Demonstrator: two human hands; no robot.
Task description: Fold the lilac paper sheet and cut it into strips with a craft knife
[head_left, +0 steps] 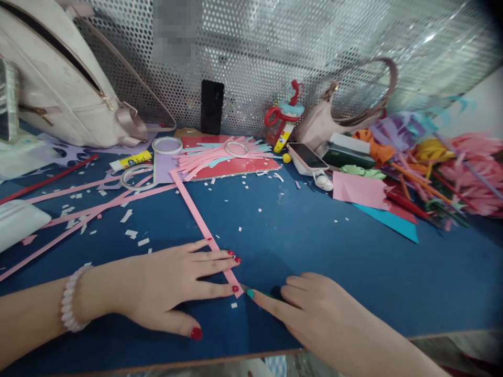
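My left hand [168,285] lies flat on the blue table [314,246], fingers stretched out, fingertips pressing the near end of a long pink paper strip [198,214]. That strip runs diagonally up toward a red sheet [239,166] at the back. My right hand [314,314] rests just right of the strip's end, index finger pointed at it and the other fingers curled. A thin green thing shows under the index finger; I cannot make out what it is.
More pink strips [78,209] and white paper scraps lie at left. Tape rings [167,145], a glue stick [130,161], a phone [308,157], a white backpack [58,78], a small bag [338,118] and a heap of coloured paper [432,167] line the back and right. The table's front edge is close.
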